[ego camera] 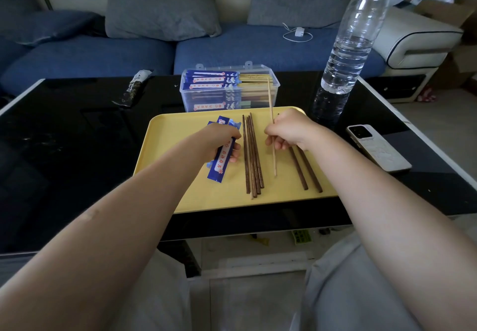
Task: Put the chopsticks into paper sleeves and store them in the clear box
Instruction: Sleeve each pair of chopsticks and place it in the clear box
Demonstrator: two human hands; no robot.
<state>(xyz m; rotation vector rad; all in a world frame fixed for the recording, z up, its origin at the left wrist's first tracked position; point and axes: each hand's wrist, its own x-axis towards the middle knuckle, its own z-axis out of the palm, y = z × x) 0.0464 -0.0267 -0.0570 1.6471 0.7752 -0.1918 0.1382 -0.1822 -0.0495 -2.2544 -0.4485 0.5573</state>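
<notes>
On the yellow tray (165, 176) dark chopsticks (253, 157) are laid loose; the clear box (229, 90) behind is already part filled. A blue paper sleeve (222, 160) is gripped by the left hand (222, 142), a pale chopstick (272, 129) pinched by the right hand (289, 132). Sleeving appears under way; next, the tip must be lined up with the sleeve's mouth.

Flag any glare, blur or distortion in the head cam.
Head view: dim, soft light; the glossy black table mirrors the bottle and box; wide-angle lens bows the table edges; hands, tray and chopsticks stay sharp.
</notes>
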